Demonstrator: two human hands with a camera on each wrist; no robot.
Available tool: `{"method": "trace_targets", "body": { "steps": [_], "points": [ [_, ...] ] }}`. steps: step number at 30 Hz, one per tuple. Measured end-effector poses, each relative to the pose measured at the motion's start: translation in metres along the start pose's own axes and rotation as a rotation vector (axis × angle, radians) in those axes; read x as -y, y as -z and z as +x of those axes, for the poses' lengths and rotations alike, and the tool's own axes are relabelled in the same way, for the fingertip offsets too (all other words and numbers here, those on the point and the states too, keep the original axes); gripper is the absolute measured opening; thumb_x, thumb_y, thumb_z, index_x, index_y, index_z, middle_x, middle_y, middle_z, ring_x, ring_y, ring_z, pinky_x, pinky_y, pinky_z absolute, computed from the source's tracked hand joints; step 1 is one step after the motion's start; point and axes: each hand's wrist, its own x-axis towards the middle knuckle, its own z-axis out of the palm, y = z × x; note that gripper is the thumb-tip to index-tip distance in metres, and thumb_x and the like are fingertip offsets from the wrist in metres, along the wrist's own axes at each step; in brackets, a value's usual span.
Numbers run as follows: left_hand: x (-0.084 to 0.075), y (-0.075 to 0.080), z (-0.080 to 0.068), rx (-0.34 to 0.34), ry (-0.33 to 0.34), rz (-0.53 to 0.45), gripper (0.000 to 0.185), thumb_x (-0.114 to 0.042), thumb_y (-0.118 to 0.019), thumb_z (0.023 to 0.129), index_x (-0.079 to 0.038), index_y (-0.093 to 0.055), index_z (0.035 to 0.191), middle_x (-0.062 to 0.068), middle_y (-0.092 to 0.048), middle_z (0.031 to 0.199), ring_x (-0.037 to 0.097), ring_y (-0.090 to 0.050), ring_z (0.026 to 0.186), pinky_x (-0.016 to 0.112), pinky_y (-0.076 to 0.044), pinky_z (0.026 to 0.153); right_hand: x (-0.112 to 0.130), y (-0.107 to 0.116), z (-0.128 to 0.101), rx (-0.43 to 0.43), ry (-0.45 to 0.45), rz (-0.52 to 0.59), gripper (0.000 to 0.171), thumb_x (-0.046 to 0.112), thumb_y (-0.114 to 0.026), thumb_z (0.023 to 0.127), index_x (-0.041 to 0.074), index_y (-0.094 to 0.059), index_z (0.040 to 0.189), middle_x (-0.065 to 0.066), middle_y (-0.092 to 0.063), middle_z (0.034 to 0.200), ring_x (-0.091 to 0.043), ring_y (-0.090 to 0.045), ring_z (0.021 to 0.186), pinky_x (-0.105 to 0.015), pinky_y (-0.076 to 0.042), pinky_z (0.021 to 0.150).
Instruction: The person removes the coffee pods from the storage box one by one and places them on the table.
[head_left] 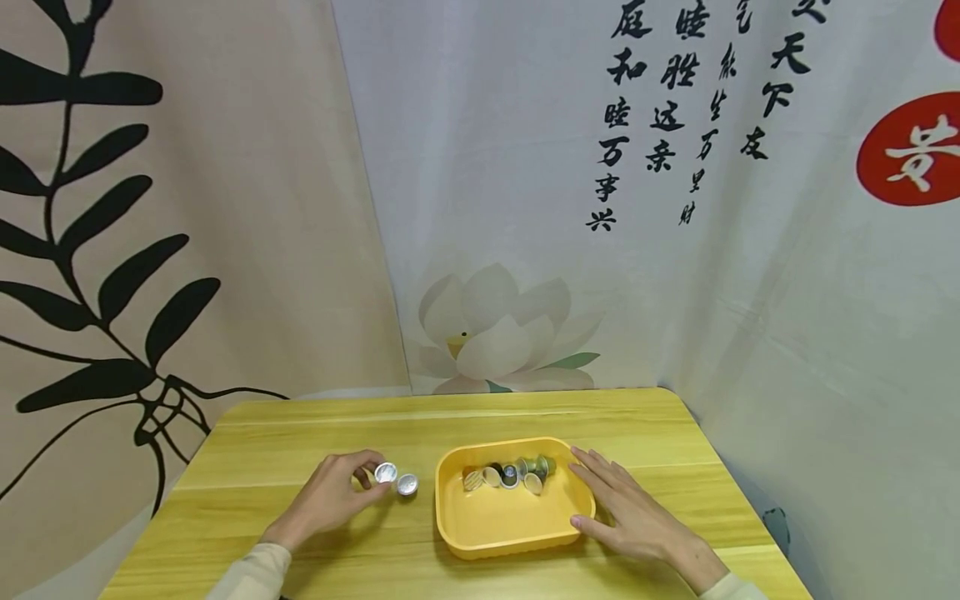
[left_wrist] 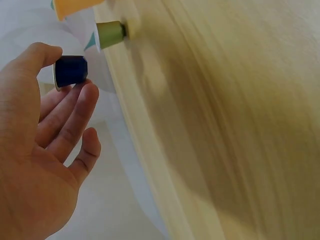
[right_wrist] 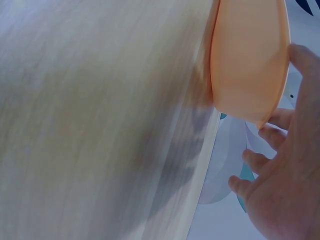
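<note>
Between thumb and fingertips, my left hand pinches a dark blue coffee capsule, its silver lid turned up toward the head camera. A green coffee capsule stands on the table just right of that hand, silver lid showing. The yellow tray lies to the right, with several coffee capsules in assorted colours grouped along its far side. On the tray's right side, my right hand touches the rim with spread, fairly straight fingers and thumb; the right wrist view shows the tray wall beside them.
Light wood-grain table lies under everything, its far edge close to a hanging cloth printed with a lotus and black writing. Another cloth with dark leaves hangs at the left.
</note>
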Motion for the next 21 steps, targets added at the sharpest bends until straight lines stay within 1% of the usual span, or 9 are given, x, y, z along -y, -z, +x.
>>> {"method": "trace_targets", "body": {
  "steps": [4,7,11,15,18,21],
  "points": [
    [0.006,-0.002,-0.002,0.007,0.004,0.003,0.027,-0.025,-0.091,0.096,-0.015,-0.082,0.120,-0.010,-0.082,0.097,-0.002,-0.068,0.084,0.021,-0.058,0.075,0.001,0.000,0.000,-0.001,-0.001,-0.003,0.077,0.056,-0.067,0.111,0.009,-0.051,0.169,-0.005,-0.035,0.186,-0.042,-0.042,0.167,-0.072,-0.038,0.130],
    [0.011,-0.004,-0.003,0.011,0.000,0.013,0.026,-0.027,-0.091,0.097,-0.018,-0.082,0.119,-0.011,-0.082,0.097,0.003,-0.072,0.089,0.027,-0.063,0.081,0.001,0.000,0.000,-0.002,0.002,0.001,0.076,0.055,-0.067,0.111,0.009,-0.050,0.169,-0.005,-0.035,0.186,-0.043,-0.042,0.167,-0.072,-0.039,0.130],
    [0.014,-0.007,-0.004,0.022,0.019,0.016,0.021,-0.029,-0.091,0.097,-0.025,-0.081,0.116,-0.008,-0.084,0.107,0.016,-0.077,0.103,0.047,-0.068,0.094,0.001,0.000,-0.001,-0.002,0.004,0.009,0.076,0.055,-0.067,0.111,0.009,-0.050,0.170,-0.004,-0.034,0.186,-0.043,-0.041,0.167,-0.072,-0.039,0.130],
    [0.015,-0.010,-0.005,0.026,0.025,0.002,0.021,-0.030,-0.089,0.099,-0.025,-0.081,0.118,-0.004,-0.086,0.117,0.028,-0.079,0.115,0.062,-0.065,0.102,0.000,0.000,0.000,-0.005,0.005,0.010,0.076,0.055,-0.067,0.111,0.010,-0.050,0.170,-0.001,-0.033,0.187,-0.043,-0.042,0.167,-0.072,-0.039,0.130],
    [0.017,-0.012,-0.005,0.024,0.016,0.000,0.022,-0.030,-0.088,0.100,-0.023,-0.082,0.120,-0.003,-0.086,0.120,0.031,-0.080,0.117,0.065,-0.064,0.105,0.000,-0.001,0.000,-0.006,0.005,0.006,0.076,0.055,-0.067,0.111,0.010,-0.050,0.170,-0.001,-0.032,0.187,-0.043,-0.042,0.167,-0.072,-0.039,0.130],
    [0.018,-0.013,-0.006,0.021,0.010,0.000,0.023,-0.029,-0.088,0.100,-0.022,-0.082,0.120,-0.003,-0.086,0.119,0.030,-0.080,0.117,0.066,-0.064,0.105,0.000,-0.001,0.000,-0.006,0.003,0.004,0.076,0.055,-0.068,0.110,0.010,-0.050,0.170,-0.001,-0.032,0.187,-0.043,-0.042,0.167,-0.073,-0.039,0.130]
  ]
}}
